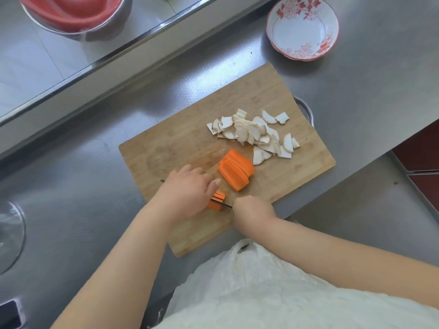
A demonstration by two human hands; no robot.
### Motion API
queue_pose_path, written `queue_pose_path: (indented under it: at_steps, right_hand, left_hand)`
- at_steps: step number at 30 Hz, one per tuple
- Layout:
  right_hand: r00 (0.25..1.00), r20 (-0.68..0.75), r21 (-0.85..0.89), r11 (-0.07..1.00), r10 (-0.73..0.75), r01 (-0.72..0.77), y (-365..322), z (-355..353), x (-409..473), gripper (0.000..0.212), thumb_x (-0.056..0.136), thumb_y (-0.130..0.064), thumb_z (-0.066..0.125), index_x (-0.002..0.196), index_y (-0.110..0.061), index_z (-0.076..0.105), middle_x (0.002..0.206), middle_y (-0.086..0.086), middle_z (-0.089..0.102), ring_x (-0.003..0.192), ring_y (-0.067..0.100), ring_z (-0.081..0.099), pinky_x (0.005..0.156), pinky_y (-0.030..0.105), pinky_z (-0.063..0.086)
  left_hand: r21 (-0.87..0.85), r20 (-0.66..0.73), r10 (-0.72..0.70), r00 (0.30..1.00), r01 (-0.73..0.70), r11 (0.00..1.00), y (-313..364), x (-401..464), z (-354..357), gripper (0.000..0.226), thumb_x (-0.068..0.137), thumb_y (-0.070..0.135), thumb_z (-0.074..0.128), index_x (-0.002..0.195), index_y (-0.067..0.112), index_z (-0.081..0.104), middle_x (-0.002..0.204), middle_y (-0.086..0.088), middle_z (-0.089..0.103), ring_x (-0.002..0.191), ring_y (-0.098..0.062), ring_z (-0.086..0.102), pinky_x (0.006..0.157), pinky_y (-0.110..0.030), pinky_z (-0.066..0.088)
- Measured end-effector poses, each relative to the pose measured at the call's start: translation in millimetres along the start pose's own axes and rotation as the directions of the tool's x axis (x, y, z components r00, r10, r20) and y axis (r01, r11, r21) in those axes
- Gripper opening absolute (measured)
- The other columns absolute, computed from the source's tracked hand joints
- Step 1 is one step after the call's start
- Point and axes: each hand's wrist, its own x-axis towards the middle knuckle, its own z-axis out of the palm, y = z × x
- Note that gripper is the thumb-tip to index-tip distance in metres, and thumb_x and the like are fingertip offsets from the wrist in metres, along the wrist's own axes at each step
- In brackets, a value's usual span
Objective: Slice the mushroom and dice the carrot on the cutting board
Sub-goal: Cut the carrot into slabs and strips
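A wooden cutting board (180, 138) lies on the steel counter. White mushroom slices (255, 132) are piled at its right side. A stack of long orange carrot slabs (236, 170) lies in the middle. My left hand (187, 188) presses down on a few carrot strips (217, 200) near the board's front edge, its fingers hiding most of them. My right hand (253, 212) grips the handle of a knife (226, 205), whose thin dark blade runs across the strips and under my left hand.
A white bowl with red flowers (303, 28) stands on the counter behind the board. A steel bowl holding a red basin (73, 14) sits in the sink at the top left. A glass lid (10, 233) lies at the left edge.
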Motion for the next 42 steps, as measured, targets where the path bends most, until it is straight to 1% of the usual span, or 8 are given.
queue_pose_path:
  at_steps: [10, 14, 17, 19, 21, 24, 31, 42]
  right_hand:
    - [1.000, -0.022, -0.007, 1.000, -0.012, 0.012, -10.6, -11.7, -9.4, 0.024, 0.093, -0.002, 0.045, 0.109, -0.012, 0.059, 0.112, 0.007, 0.062, 0.103, 0.026, 0.061, 0.070, 0.031, 0.041]
    - [1.000, -0.015, -0.007, 1.000, -0.006, 0.006, -18.1, -18.1, -10.1, 0.026, 0.092, 0.000, 0.047, 0.112, -0.011, 0.059, 0.115, 0.008, 0.061, 0.106, 0.027, 0.060, 0.073, 0.032, 0.044]
    - [1.000, 0.008, -0.023, 1.000, -0.009, 0.009, -22.2, -22.6, -9.0, 0.028, 0.092, -0.001, 0.048, 0.116, -0.010, 0.058, 0.118, 0.009, 0.060, 0.109, 0.027, 0.058, 0.076, 0.033, 0.045]
    - [1.000, 0.014, -0.036, 0.999, -0.002, 0.003, -23.2, -25.3, -6.9, 0.029, 0.090, 0.002, 0.048, 0.115, -0.009, 0.058, 0.115, 0.009, 0.061, 0.104, 0.028, 0.060, 0.071, 0.032, 0.044]
    - [1.000, 0.021, -0.041, 0.999, 0.005, -0.004, -24.1, -27.5, -5.5, 0.029, 0.090, 0.002, 0.047, 0.115, -0.010, 0.058, 0.113, 0.009, 0.061, 0.101, 0.028, 0.061, 0.069, 0.032, 0.044]
    - [0.999, 0.039, -0.023, 1.000, 0.008, -0.007, -27.1, -30.9, -1.9, 0.027, 0.091, -0.002, 0.047, 0.114, -0.011, 0.058, 0.109, 0.007, 0.060, 0.099, 0.027, 0.060, 0.069, 0.032, 0.043]
    - [1.000, -0.009, -0.022, 1.000, 0.007, -0.007, -22.3, -30.4, 5.8, 0.015, 0.095, -0.015, 0.048, 0.105, -0.014, 0.058, 0.081, 0.001, 0.050, 0.075, 0.024, 0.049, 0.063, 0.030, 0.040]
    - [0.997, -0.068, 0.100, 0.994, -0.028, 0.035, 12.0, -9.2, -14.8, 0.028, 0.100, -0.036, 0.041, 0.100, -0.017, 0.061, 0.090, 0.005, 0.064, 0.083, 0.027, 0.061, 0.061, 0.031, 0.042]
  left_hand:
    - [0.145, 0.488, -0.232, 0.842, 0.185, 0.972, 26.2, 58.2, 19.9, 0.063, 0.104, 0.046, 0.009, 0.140, 0.008, 0.044, 0.143, -0.014, 0.044, 0.132, -0.031, 0.040, 0.105, -0.039, 0.030]
    - [-0.252, 0.580, -0.226, 0.783, 0.436, 0.864, 27.4, 55.7, 19.0, 0.045, 0.105, 0.032, 0.037, 0.142, 0.007, 0.041, 0.110, -0.003, 0.058, 0.093, -0.016, 0.059, 0.065, -0.020, 0.041]
    - [-0.240, 0.309, -0.180, 0.934, 0.260, 0.935, 23.9, 40.9, -0.9, 0.047, 0.102, 0.050, 0.029, 0.109, 0.013, 0.058, 0.097, 0.003, 0.060, 0.084, -0.015, 0.059, 0.067, -0.026, 0.044]
    - [-0.236, -0.260, -0.056, 0.964, -0.007, 0.972, 12.7, 28.6, -5.7, 0.039, 0.102, 0.046, 0.032, 0.098, 0.018, 0.058, 0.088, 0.008, 0.058, 0.087, -0.014, 0.056, 0.073, -0.030, 0.042]
    - [-0.480, -0.755, -0.225, 0.616, -0.285, 0.830, 1.1, 6.3, -0.5, 0.021, 0.102, 0.030, 0.041, 0.095, 0.019, 0.057, 0.084, 0.013, 0.053, 0.080, -0.003, 0.051, 0.071, -0.021, 0.039]
    - [-0.726, -0.674, -0.698, 0.242, -0.395, 0.563, -19.8, -13.0, 46.3, 0.019, 0.101, 0.024, 0.037, 0.087, 0.018, 0.049, 0.079, 0.003, 0.046, 0.073, -0.013, 0.046, 0.069, -0.033, 0.042]
    - [-0.976, 0.171, -0.668, 0.725, 0.219, -0.013, -15.0, -6.4, 136.8, 0.016, 0.100, 0.023, 0.050, 0.093, 0.011, 0.058, 0.085, -0.004, 0.069, 0.067, -0.012, 0.064, 0.065, -0.029, 0.052]
    - [-0.972, 0.228, -0.577, 0.784, 0.219, -0.087, -19.0, 15.2, 141.6, 0.013, 0.094, 0.011, 0.060, 0.082, 0.009, 0.061, 0.075, -0.005, 0.070, 0.065, -0.013, 0.067, 0.064, -0.024, 0.055]
